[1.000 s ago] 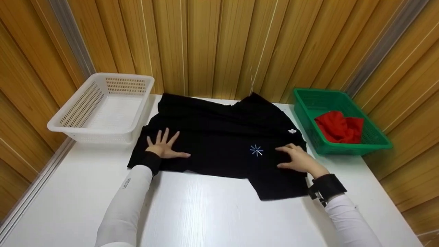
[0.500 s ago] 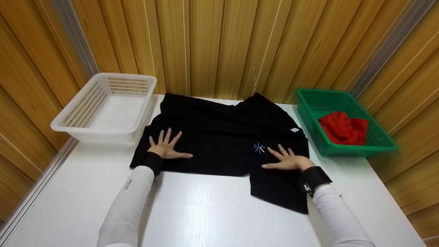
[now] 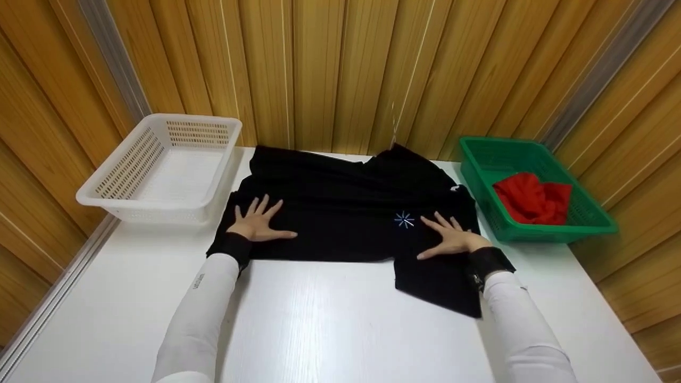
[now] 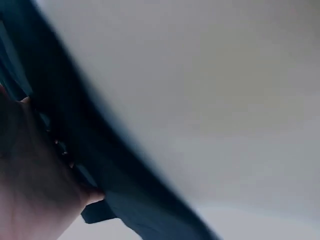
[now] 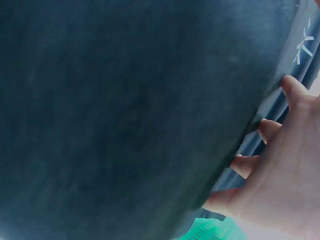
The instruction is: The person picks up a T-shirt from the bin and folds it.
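The black garment [image 3: 340, 234] lies on the bench [image 3: 308, 319], long axis running nine to three o'clock, the left grip [image 3: 254, 226] spread wide on its nine-o'clock end, the right grip [image 3: 453, 240] likewise near three, most cloth between them.

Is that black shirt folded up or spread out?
Spread out: the black shirt lies wide and wrinkled across the table, one sleeve sticking out near the right hand.
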`<state>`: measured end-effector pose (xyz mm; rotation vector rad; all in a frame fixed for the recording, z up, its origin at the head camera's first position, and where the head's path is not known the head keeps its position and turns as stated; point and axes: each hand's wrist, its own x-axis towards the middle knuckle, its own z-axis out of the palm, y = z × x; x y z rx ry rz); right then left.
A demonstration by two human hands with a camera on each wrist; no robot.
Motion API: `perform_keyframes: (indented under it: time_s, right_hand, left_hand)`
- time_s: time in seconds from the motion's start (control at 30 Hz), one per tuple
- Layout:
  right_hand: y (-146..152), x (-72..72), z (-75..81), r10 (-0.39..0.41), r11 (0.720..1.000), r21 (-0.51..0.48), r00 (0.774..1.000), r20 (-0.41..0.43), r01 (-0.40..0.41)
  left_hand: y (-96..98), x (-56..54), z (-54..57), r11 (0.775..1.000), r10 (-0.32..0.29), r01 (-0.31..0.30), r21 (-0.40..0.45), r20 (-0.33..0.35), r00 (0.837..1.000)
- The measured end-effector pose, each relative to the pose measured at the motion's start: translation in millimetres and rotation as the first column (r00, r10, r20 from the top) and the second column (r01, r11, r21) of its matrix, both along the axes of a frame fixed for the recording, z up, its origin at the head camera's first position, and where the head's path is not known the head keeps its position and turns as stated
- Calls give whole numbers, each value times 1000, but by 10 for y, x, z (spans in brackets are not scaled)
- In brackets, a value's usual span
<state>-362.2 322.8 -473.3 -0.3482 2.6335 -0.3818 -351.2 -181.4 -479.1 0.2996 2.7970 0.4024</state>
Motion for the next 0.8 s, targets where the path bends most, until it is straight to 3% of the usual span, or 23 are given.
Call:
perform_keyframes:
  time_s: [0.13, 0.3, 0.47, 0.6, 0.7, 0.8]
  right_hand:
    - [-64, 75, -10, -25, 999, 21, 999, -34, 26]
    - [-191, 207, -39, -23, 999, 22, 999, -36, 24]
    - [-228, 337, -9, -6, 999, 49, 1000, 5, 6]
    - [-209, 419, 1, 0, 999, 46, 1000, -24, 1]
    - [-209, 540, -4, 20, 999, 47, 995, -94, -16]
    - [-219, 717, 3, 77, 997, 43, 978, -194, -70]
  left_hand:
    - [-58, 131, 57, 999, -17, 17, -45, 13, 1000]
    - [-84, 369, 191, 997, 15, -6, -82, 105, 994]
    - [-139, 475, 141, 999, 9, -3, -44, 139, 990]
    - [-162, 522, 93, 1000, -3, 6, -27, 86, 996]
    - [-139, 603, 78, 999, -36, 35, -42, -2, 999]
    - [-102, 717, 48, 994, -94, 86, -70, -119, 988]
